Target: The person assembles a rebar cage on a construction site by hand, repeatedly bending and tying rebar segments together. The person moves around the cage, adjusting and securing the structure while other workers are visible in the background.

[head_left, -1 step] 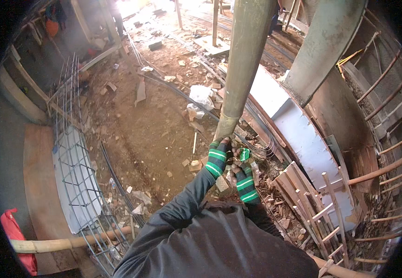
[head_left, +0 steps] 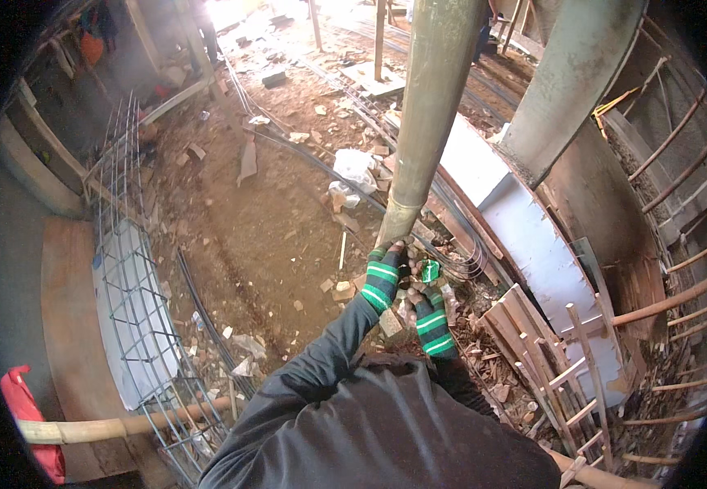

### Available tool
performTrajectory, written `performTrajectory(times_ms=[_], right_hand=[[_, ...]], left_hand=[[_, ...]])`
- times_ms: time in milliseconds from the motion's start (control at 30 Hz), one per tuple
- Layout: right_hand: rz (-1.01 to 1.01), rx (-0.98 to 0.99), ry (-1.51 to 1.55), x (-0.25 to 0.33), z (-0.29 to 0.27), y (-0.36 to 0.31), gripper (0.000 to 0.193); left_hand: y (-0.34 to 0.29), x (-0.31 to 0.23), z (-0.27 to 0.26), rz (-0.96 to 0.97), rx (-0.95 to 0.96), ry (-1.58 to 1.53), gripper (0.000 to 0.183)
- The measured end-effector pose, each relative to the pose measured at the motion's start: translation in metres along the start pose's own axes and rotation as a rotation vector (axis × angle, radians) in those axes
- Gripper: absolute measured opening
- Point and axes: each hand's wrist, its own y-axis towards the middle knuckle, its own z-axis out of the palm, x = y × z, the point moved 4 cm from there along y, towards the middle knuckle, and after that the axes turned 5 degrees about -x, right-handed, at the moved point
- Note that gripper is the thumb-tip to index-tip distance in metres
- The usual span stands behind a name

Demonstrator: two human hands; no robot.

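Note:
A thick greenish bamboo pole (head_left: 435, 106) stands upright, its lower end just ahead of me. My left hand (head_left: 384, 273), in a green and black striped fingerless glove, is closed against that lower end, its fingers curled at the pole's near right side. Close below and to the right is my right hand (head_left: 430, 322), in a matching glove with bare fingertips. Its fingers are bent together, and whatever they hold is too small or hidden to name. A shiny green wrapper (head_left: 430, 271) lies just beyond the fingers, among rubble.
Steel rebar cages (head_left: 137, 301) stand along the left, by a red bag (head_left: 31, 424). White plastic (head_left: 355, 169) and dark rods lie ahead. At right are a stack of wood strips (head_left: 533, 346), a long pale panel (head_left: 524, 236) and a broad grey column (head_left: 577, 81). Broken chips litter the dirt floor.

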Motion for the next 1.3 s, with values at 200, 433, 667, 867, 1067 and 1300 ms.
performTrajectory(times_ms=[200,433,667,867,1067,1300], right_hand=[[-0.029,-0.059,-0.093,0.000,-0.003,-0.003,0.018],[0.014,-0.051,-0.019,0.012,0.004,0.015,0.022],[-0.114,-0.127,-0.069,0.005,0.003,0.017,0.015],[-0.046,-0.040,0.114,0.004,-0.003,0.012,0.021],[0.009,-0.026,-0.027,-0.002,-0.005,0.013,0.026],[-0.076,0.001,0.041,0.003,0.000,0.019,0.022]], left_hand=[[-0.003,0.000,-0.001,-0.015,0.002,0.025,0.017],[0.004,-0.013,0.004,-0.112,0.011,-0.044,0.021],[-0.001,-0.018,0.007,-0.100,-0.019,0.146,0.026],[0.003,-0.014,0.010,-0.076,-0.036,0.047,0.020],[0.010,-0.011,0.007,-0.200,-0.001,0.044,0.026],[0.020,-0.011,0.011,-0.155,0.071,-0.106,0.027]])
